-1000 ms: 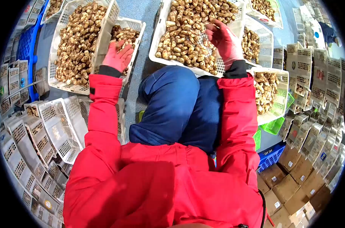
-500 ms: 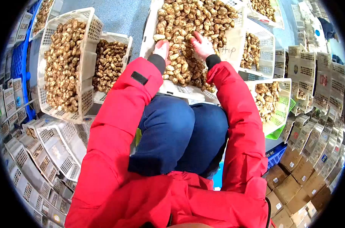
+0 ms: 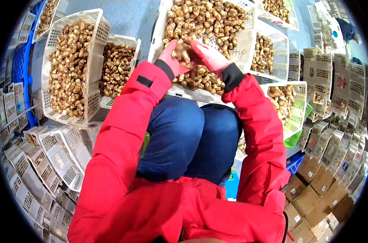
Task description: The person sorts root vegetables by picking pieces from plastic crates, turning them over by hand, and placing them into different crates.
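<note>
Knobbly brown-and-cream tubers (image 3: 208, 18) fill the far part of a white crate (image 3: 252, 40) in front of my knees, with another heap along its near side. My left hand (image 3: 172, 60) and my right hand (image 3: 210, 56) curve toward each other above the crate. Between them is a small, blurred cluster of tubers (image 3: 182, 54). My left fingers wrap round its left side, and my right fingers close over it from the right. The fingertips are partly hidden by the tubers and blur.
Tuber-filled crates stand at the left (image 3: 92, 73) and right (image 3: 291, 127). Stacked white crates (image 3: 66, 160) lie at lower left, with more stacks (image 3: 319, 77) at far right. Cardboard boxes (image 3: 305, 200) are piled at lower right. A blue pallet (image 3: 22, 67) stands upright at left.
My hands have come together from separate spots over the heap and now have tubers between them. The pile in the crate's middle has shifted, leaving a gap where the crate's bottom shows.
</note>
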